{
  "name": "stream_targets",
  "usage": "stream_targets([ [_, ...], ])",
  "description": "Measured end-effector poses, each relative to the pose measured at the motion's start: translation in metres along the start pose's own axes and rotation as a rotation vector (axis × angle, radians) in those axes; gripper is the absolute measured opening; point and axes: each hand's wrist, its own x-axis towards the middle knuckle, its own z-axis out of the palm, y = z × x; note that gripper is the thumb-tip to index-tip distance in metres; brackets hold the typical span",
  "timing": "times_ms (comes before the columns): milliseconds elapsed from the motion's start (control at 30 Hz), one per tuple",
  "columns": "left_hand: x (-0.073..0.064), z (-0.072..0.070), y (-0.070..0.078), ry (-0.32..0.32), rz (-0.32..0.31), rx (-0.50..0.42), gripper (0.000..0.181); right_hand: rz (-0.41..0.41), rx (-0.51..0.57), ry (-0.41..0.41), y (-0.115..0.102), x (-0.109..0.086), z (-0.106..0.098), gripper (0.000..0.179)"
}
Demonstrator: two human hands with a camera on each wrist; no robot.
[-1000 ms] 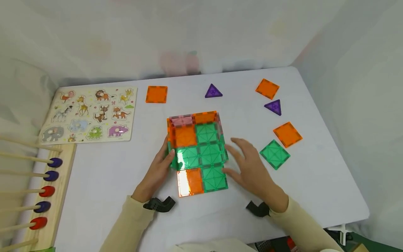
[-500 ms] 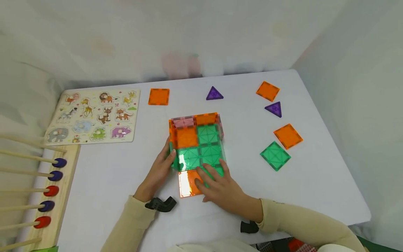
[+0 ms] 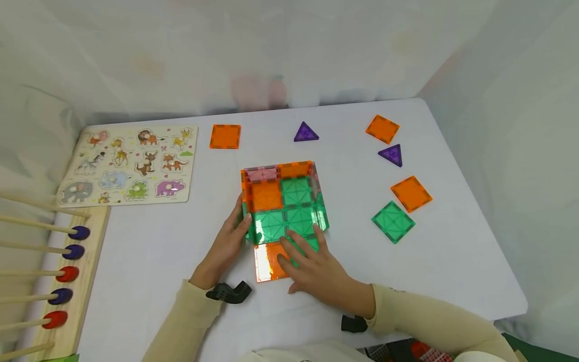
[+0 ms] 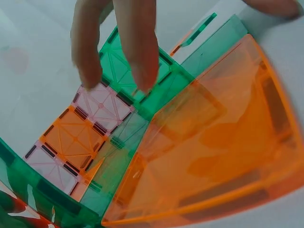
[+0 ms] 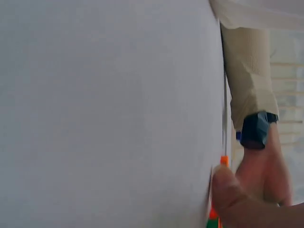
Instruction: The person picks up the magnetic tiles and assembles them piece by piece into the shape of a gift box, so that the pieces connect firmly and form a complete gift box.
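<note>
A box-like build of see-through magnetic tiles [image 3: 267,196] lies mid-table, its floor green and orange, with low pink, orange and green walls. My left hand [image 3: 221,249] grips its left green wall, thumb on the inner side and fingers outside. An orange tile [image 3: 270,269] forms the front left corner and looms large in the left wrist view. My right hand [image 3: 318,271] lies with spread fingers over the front right green tile, mostly covering it. A green wall tile [image 3: 321,213] on the right side leans outward.
Loose orange squares [image 3: 225,137], purple triangles [image 3: 306,131] and a green square [image 3: 393,222] lie at the back and right. An animal puzzle board [image 3: 128,166] sits at back left, with a wooden bead frame [image 3: 92,261] before it.
My right hand has moved from the build's right side left and nearer, onto the front tiles. The right green wall now leans further outward. My left hand keeps its grip.
</note>
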Motion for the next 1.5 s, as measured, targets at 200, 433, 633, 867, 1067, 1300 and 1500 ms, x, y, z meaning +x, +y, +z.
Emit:
stream_targets([
  [200, -0.001, 0.001, -0.002, 0.005, 0.004, -0.01, 0.06, -0.11, -0.094, -0.036, 0.003, 0.018, 0.003, 0.06],
  [433, 0.0, -0.002, -0.001, 0.019, 0.002, -0.001, 0.062, -0.31, -0.187, -0.012, 0.017, 0.032, -0.008, 0.044],
  [633, 0.008, -0.008, 0.005, -0.012, -0.031, 0.062, 0.065, -0.286, -0.183, 0.05, 0.039, 0.046, -0.037, 0.018],
  [867, 0.005, -0.008, 0.004, 0.013, -0.12, 0.099, 0.065, -0.118, -0.116, 0.139, 0.072, 0.06, -0.057, 0.022],
  [1067, 0.004, -0.007, 0.005, 0.012, -0.126, 0.09, 0.065, 0.139, 0.02, 0.124, 0.103, 0.035, -0.066, 0.028],
  [1300, 0.003, -0.007, 0.007, 0.007, -0.116, 0.082, 0.066, 0.661, 0.195, -0.385, 0.142, -0.044, -0.059, 0.058],
  [1500, 0.004, -0.007, 0.005, 0.005, -0.077, 0.083, 0.065, 0.819, 0.28, -0.55, 0.136, -0.099, -0.033, 0.081],
])
